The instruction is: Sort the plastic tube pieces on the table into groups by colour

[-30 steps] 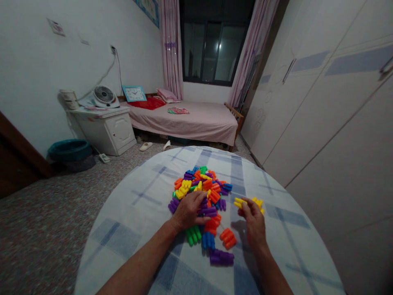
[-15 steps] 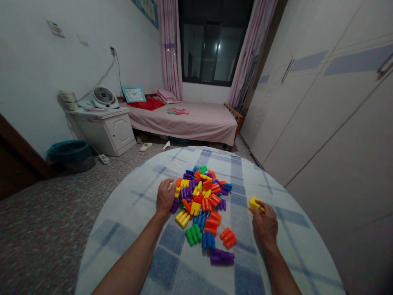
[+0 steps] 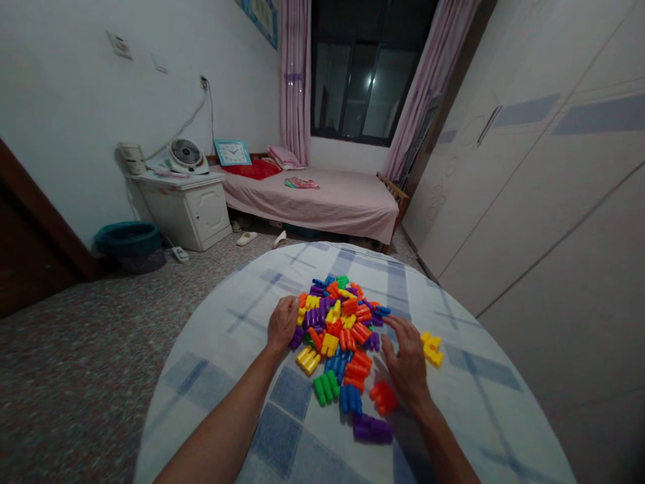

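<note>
A heap of plastic building blocks [image 3: 330,345] in yellow, purple, orange, blue and green lies on the table. My left hand [image 3: 283,324] rests against the heap's left edge, its fingers loosely bent, with no block seen in it. Over the right side of the heap reaches my right hand [image 3: 407,356], open, thumb and fingers apart, fingertips close to a blue block [image 3: 383,311]. To the right of that hand a yellow block [image 3: 432,349] lies by itself. Nearer to me are a red-orange block [image 3: 383,398], partly beside my right wrist, and a purple block [image 3: 373,429].
The round table wears a blue-and-white checked cloth [image 3: 242,349]. Beyond it stand a pink-covered bed [image 3: 302,205] and a white cabinet [image 3: 211,212] carrying a fan [image 3: 186,153]. A teal bin [image 3: 128,238] is on the floor at left; a tall wardrobe [image 3: 534,202] lines the right.
My right hand let go of the yellow block at the right and moved left to the heap, its fingers spreading. My left hand stays at the heap's left edge. The view shifted slightly.
</note>
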`<state>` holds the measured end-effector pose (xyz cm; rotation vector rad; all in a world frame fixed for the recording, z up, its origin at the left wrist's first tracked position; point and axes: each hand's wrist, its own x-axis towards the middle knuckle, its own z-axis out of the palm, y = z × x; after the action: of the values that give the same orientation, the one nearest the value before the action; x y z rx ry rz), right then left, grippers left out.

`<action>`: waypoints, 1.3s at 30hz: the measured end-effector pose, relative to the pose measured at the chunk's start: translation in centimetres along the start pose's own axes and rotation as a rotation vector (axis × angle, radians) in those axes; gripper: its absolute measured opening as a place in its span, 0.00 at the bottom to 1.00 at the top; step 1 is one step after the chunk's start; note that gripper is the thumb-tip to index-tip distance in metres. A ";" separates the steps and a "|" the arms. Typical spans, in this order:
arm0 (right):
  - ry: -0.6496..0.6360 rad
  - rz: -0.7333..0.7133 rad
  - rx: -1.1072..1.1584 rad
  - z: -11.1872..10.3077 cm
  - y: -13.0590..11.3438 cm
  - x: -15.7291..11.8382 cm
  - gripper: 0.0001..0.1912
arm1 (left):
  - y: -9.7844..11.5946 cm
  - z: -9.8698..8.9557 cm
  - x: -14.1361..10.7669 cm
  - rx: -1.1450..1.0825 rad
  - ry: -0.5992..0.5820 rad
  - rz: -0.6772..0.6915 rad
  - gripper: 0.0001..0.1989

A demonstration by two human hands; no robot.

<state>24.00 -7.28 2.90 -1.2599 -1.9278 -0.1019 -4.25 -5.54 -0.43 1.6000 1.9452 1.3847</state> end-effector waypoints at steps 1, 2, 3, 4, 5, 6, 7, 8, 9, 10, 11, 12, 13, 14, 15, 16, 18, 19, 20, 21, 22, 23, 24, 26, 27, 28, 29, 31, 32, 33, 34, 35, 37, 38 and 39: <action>-0.047 -0.010 0.006 0.4 -0.5 0.9 0.17 | 0.0 0.0 0.0 0.006 0.001 -0.001 0.19; -0.097 -0.018 0.008 0.9 -0.9 2.0 0.18 | 0.0 0.0 0.0 0.010 0.000 0.000 0.19; -0.148 -0.026 0.005 1.5 -1.3 3.0 0.20 | 0.0 0.0 0.0 0.012 0.000 -0.001 0.19; -0.191 -0.029 0.000 2.1 -1.6 4.0 0.21 | 0.0 0.0 0.0 0.012 0.001 -0.002 0.19; -0.232 -0.031 -0.006 2.8 -1.8 5.0 0.22 | 0.1 -0.1 0.0 0.010 0.002 -0.004 0.20; -0.266 -0.030 -0.012 3.6 -2.0 5.7 0.23 | 0.1 -0.1 0.0 0.007 0.001 -0.004 0.20; -0.296 -0.029 -0.015 4.3 -2.1 6.2 0.24 | 0.1 -0.1 0.0 0.003 0.000 -0.002 0.20; -0.325 -0.031 -0.009 5.0 -2.1 6.5 0.25 | 0.2 -0.2 0.0 -0.001 -0.001 0.001 0.19; -0.351 -0.036 0.009 5.6 -2.1 6.6 0.26 | 0.2 -0.2 0.0 -0.003 -0.004 0.007 0.19; -0.370 -0.041 0.039 6.2 -2.0 6.4 0.25 | 0.2 -0.2 0.0 -0.003 -0.006 0.012 0.19; -0.377 -0.044 0.077 6.6 -1.9 6.0 0.25 | 0.2 -0.2 0.0 -0.002 -0.007 0.013 0.19; -0.368 -0.041 0.116 6.9 -1.8 5.5 0.24 | 0.3 -0.2 0.0 0.002 -0.006 0.013 0.19; -0.343 -0.029 0.149 7.0 -1.7 5.0 0.23 | 0.3 -0.2 0.0 0.008 -0.004 0.012 0.19; -0.308 -0.012 0.173 7.0 -1.6 4.4 0.22 | 0.3 -0.2 0.0 0.015 -0.003 0.014 0.19; -0.272 0.006 0.191 6.9 -1.6 3.8 0.21 | 0.3 -0.2 0.0 0.023 -0.004 0.018 0.19; -0.241 0.023 0.205 6.7 -1.6 3.3 0.19 | 0.3 -0.2 0.0 0.030 -0.005 0.023 0.19; -0.200 0.058 0.240 6.0 -1.8 2.5 0.18 | 0.3 -0.1 0.0 0.040 -0.007 0.026 0.19; -0.190 0.081 0.263 5.7 -1.9 2.2 0.17 | 0.3 -0.1 0.0 0.043 -0.005 0.022 0.19; -0.188 0.107 0.286 5.3 -2.1 1.9 0.17 | 0.3 -0.1 0.0 0.045 -0.002 0.017 0.19; -0.193 0.137 0.312 4.9 -2.2 1.7 0.17 | 0.3 -0.1 0.0 0.046 0.000 0.016 0.19; -0.209 0.167 0.339 4.5 -2.4 1.5 0.17 | 0.3 -0.1 0.0 0.046 0.001 0.018 0.18; -0.238 0.194 0.370 4.2 -2.6 1.4 0.18 | 0.3 -0.1 0.0 0.045 0.001 0.021 0.18; -0.275 0.217 0.403 3.8 -2.8 1.3 0.18 | 0.3 -0.1 0.0 0.044 0.000 0.025 0.18; -0.362 0.243 0.460 3.0 -3.1 1.3 0.17 | 0.3 -0.1 0.0 0.038 -0.002 0.028 0.18; -0.400 0.246 0.473 2.7 -3.1 1.4 0.16 | 0.3 -0.1 0.0 0.035 -0.002 0.027 0.18; -0.425 0.239 0.472 2.5 -3.2 1.6 0.16 | 0.3 -0.1 0.0 0.033 -0.001 0.024 0.18; -0.430 0.220 0.457 2.3 -3.2 1.8 0.15 | 0.3 -0.1 0.0 0.032 -0.002 0.023 0.18; -0.403 0.153 0.409 2.3 -3.1 2.2 0.14 | 0.4 -0.2 0.0 0.033 -0.005 0.024 0.18; -0.386 0.114 0.383 2.5 -3.0 2.4 0.13 | 0.4 -0.2 0.1 0.035 -0.007 0.024 0.18; -0.384 0.079 0.359 2.7 -3.0 2.5 0.12 | 0.4 -0.2 0.1 0.037 -0.008 0.026 0.18; -0.403 0.051 0.336 2.9 -3.0 2.7 0.12 | 0.5 -0.2 0.1 0.040 -0.008 0.027 0.18; -0.439 0.033 0.311 3.2 -3.0 2.8 0.15 | 0.5 -0.2 0.1 0.044 -0.006 0.026 0.18; -0.531 0.016 0.260 3.6 -3.1 3.0 0.22 | 0.6 -0.3 0.0 0.051 -0.005 0.025 0.18; -0.572 0.014 0.234 3.8 -3.2 3.0 0.24 | 0.7 -0.3 0.0 0.052 -0.008 0.023 0.17; -0.602 0.016 0.205 4.0 -3.3 3.1 0.25 | 0.7 -0.4 0.0 0.053 -0.010 0.020 0.17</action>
<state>18.48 -4.79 3.41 -1.2550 -2.3522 0.5273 -4.06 -5.76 0.34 1.6514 1.9805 1.3408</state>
